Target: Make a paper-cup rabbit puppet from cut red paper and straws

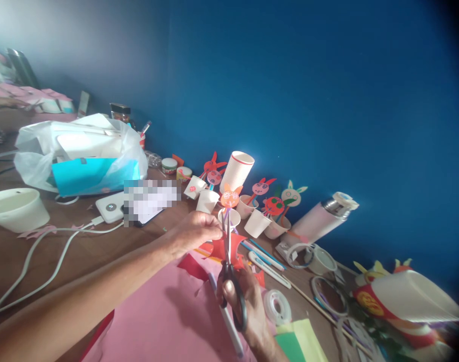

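My right hand [248, 294] is wrapped round the black handles of a pair of scissors [228, 246]. The blades point away from me and stand slightly apart at the tips. Beside the blades, my left hand [199, 231] is closed in a pinch; whatever sits between its fingertips is too small to make out. Red paper [237, 245] shows around the scissors, over a pink sheet [150, 306]. Just past the tips stands a white paper cup [235, 217] with an orange animal face [230, 198] on a stick.
More cups with paper animal faces [260, 187] line the blue wall, near a white thermos [316, 221]. A utility knife [269, 269] and tape roll [277, 306] lie right. Left are a plastic bag [29, 151], power bank [110, 206], cables [36, 251] and a tub [18, 211].
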`<move>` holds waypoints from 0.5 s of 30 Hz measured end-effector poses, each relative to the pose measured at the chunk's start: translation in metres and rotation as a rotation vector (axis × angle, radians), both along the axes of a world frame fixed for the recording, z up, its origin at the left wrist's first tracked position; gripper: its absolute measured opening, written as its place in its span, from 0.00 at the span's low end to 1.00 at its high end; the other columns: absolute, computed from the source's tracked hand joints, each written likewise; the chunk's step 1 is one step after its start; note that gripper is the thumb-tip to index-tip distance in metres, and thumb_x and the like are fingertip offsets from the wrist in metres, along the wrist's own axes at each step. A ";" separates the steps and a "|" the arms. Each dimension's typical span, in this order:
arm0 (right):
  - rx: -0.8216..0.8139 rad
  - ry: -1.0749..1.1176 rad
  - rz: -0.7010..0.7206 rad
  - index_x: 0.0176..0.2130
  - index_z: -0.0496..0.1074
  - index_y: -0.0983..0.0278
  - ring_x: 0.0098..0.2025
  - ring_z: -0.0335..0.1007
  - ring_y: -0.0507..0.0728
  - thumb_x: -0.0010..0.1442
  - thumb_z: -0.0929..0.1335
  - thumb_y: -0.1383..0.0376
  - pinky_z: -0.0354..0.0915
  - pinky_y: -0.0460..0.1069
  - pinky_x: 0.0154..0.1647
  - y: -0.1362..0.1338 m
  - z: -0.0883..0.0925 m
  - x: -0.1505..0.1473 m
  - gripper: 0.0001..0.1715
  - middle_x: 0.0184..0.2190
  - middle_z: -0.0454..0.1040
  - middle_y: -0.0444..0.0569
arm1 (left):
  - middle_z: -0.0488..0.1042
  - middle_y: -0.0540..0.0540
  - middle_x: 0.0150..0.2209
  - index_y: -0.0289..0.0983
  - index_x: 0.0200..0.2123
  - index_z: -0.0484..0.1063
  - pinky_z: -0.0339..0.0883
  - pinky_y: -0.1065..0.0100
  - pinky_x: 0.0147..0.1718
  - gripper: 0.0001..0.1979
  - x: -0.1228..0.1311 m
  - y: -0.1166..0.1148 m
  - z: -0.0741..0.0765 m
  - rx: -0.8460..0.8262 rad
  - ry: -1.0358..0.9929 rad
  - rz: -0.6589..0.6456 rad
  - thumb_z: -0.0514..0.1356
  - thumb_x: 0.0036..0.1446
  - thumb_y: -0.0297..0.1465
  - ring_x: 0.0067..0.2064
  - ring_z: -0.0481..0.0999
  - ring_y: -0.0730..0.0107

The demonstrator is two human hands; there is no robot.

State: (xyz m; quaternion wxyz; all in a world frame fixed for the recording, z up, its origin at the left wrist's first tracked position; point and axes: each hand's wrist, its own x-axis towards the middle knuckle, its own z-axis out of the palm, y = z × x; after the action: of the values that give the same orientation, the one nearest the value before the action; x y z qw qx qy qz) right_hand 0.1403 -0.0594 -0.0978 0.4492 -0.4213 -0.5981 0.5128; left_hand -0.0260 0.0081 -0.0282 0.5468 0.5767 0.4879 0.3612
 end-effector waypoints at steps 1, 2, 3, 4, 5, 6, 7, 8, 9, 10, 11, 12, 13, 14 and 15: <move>-0.005 -0.004 0.000 0.35 0.62 0.64 0.24 0.59 0.52 0.52 0.66 0.48 0.59 0.47 0.25 0.000 -0.001 0.000 0.22 0.25 0.65 0.47 | 0.58 0.56 0.17 0.34 0.22 0.68 0.46 0.72 0.22 0.06 0.000 0.000 0.000 -0.001 0.001 0.004 0.58 0.44 0.32 0.21 0.55 0.77; -0.010 -0.006 0.000 0.35 0.62 0.64 0.24 0.59 0.52 0.52 0.66 0.48 0.59 0.47 0.25 0.000 -0.002 0.001 0.23 0.25 0.65 0.47 | 0.59 0.56 0.17 0.34 0.22 0.68 0.46 0.72 0.22 0.06 0.000 0.000 0.000 -0.001 0.001 0.006 0.58 0.44 0.32 0.21 0.55 0.77; -0.014 -0.005 0.002 0.36 0.62 0.64 0.24 0.59 0.52 0.52 0.66 0.48 0.59 0.47 0.26 0.000 -0.003 0.001 0.23 0.25 0.65 0.46 | 0.59 0.56 0.17 0.34 0.22 0.68 0.46 0.72 0.22 0.06 0.000 0.000 0.000 0.000 -0.001 0.008 0.58 0.44 0.32 0.21 0.55 0.77; -0.017 -0.003 0.003 0.36 0.61 0.64 0.24 0.59 0.52 0.52 0.67 0.48 0.60 0.47 0.26 0.000 -0.003 0.001 0.23 0.25 0.64 0.46 | 0.60 0.55 0.17 0.34 0.22 0.68 0.47 0.71 0.22 0.06 0.000 0.000 0.000 0.002 -0.004 0.008 0.58 0.44 0.32 0.21 0.56 0.77; -0.017 0.000 0.006 0.37 0.61 0.63 0.25 0.58 0.52 0.52 0.67 0.48 0.60 0.47 0.26 0.000 -0.003 0.001 0.23 0.26 0.64 0.46 | 0.60 0.55 0.17 0.34 0.22 0.68 0.47 0.71 0.22 0.06 0.000 0.000 0.000 0.004 -0.005 0.006 0.58 0.44 0.32 0.21 0.56 0.77; -0.016 0.003 0.010 0.37 0.61 0.63 0.25 0.58 0.52 0.52 0.67 0.48 0.60 0.47 0.26 0.000 -0.003 0.001 0.23 0.26 0.64 0.46 | 0.61 0.55 0.18 0.34 0.21 0.68 0.47 0.71 0.22 0.06 0.000 0.000 0.000 0.005 -0.003 0.004 0.58 0.44 0.32 0.21 0.56 0.77; -0.013 0.004 0.010 0.36 0.60 0.63 0.25 0.58 0.52 0.52 0.66 0.48 0.60 0.47 0.26 0.000 -0.003 0.001 0.23 0.26 0.64 0.45 | 0.61 0.55 0.18 0.34 0.22 0.68 0.47 0.72 0.22 0.06 0.000 0.000 0.000 0.005 0.000 0.001 0.58 0.44 0.32 0.21 0.55 0.77; -0.010 0.002 0.007 0.36 0.60 0.63 0.25 0.58 0.52 0.52 0.66 0.48 0.60 0.47 0.26 0.000 -0.003 0.001 0.23 0.26 0.64 0.45 | 0.60 0.55 0.17 0.34 0.22 0.68 0.46 0.72 0.22 0.07 -0.001 0.000 -0.001 0.003 0.007 0.000 0.58 0.44 0.32 0.21 0.55 0.78; -0.007 -0.004 0.003 0.36 0.60 0.63 0.26 0.59 0.52 0.52 0.66 0.48 0.60 0.47 0.26 0.000 -0.003 0.001 0.23 0.26 0.64 0.45 | 0.59 0.56 0.17 0.34 0.22 0.68 0.45 0.72 0.22 0.07 0.000 0.000 -0.001 -0.001 0.013 0.000 0.58 0.44 0.32 0.21 0.54 0.78; -0.006 -0.014 -0.005 0.36 0.60 0.63 0.26 0.59 0.52 0.52 0.66 0.48 0.60 0.47 0.26 0.000 -0.003 0.001 0.23 0.26 0.64 0.46 | 0.58 0.56 0.17 0.34 0.22 0.68 0.45 0.72 0.21 0.07 0.000 0.000 -0.001 -0.006 0.014 -0.001 0.59 0.44 0.32 0.21 0.53 0.78; -0.007 -0.024 -0.015 0.36 0.61 0.63 0.26 0.59 0.52 0.52 0.66 0.48 0.60 0.47 0.26 0.000 -0.003 0.001 0.23 0.26 0.64 0.46 | 0.58 0.56 0.16 0.34 0.22 0.68 0.44 0.72 0.21 0.07 0.000 0.000 -0.001 -0.011 0.015 -0.002 0.59 0.44 0.32 0.21 0.53 0.78; -0.007 -0.033 -0.028 0.35 0.61 0.63 0.25 0.59 0.52 0.51 0.67 0.48 0.60 0.46 0.26 0.000 -0.003 0.001 0.23 0.26 0.64 0.46 | 0.57 0.56 0.16 0.34 0.22 0.68 0.44 0.72 0.21 0.06 0.000 0.000 -0.001 -0.014 0.013 -0.002 0.59 0.44 0.32 0.21 0.53 0.78; -0.006 -0.039 -0.036 0.34 0.61 0.63 0.25 0.59 0.52 0.51 0.67 0.48 0.60 0.46 0.25 -0.001 -0.003 0.001 0.23 0.25 0.64 0.46 | 0.57 0.56 0.17 0.34 0.22 0.67 0.44 0.72 0.21 0.06 0.001 0.000 -0.001 -0.013 0.011 -0.004 0.59 0.44 0.32 0.21 0.53 0.78; -0.005 -0.041 -0.040 0.33 0.61 0.63 0.25 0.59 0.52 0.50 0.67 0.47 0.60 0.46 0.25 -0.001 -0.003 0.001 0.23 0.25 0.64 0.45 | 0.57 0.56 0.17 0.34 0.22 0.67 0.45 0.72 0.21 0.06 0.001 0.000 -0.001 -0.011 0.011 -0.004 0.58 0.44 0.32 0.21 0.53 0.78; -0.003 -0.039 -0.039 0.33 0.62 0.63 0.24 0.59 0.52 0.50 0.67 0.47 0.60 0.46 0.24 -0.001 -0.002 0.001 0.23 0.24 0.64 0.45 | 0.57 0.56 0.16 0.34 0.22 0.67 0.45 0.72 0.21 0.06 0.001 0.000 -0.001 -0.008 0.012 -0.005 0.58 0.44 0.32 0.21 0.53 0.78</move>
State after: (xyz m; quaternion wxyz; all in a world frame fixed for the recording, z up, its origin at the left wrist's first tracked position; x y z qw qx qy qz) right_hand 0.1411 -0.0606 -0.0999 0.4469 -0.4434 -0.5976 0.4965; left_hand -0.0252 0.0082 -0.0287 0.5472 0.5778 0.4911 0.3542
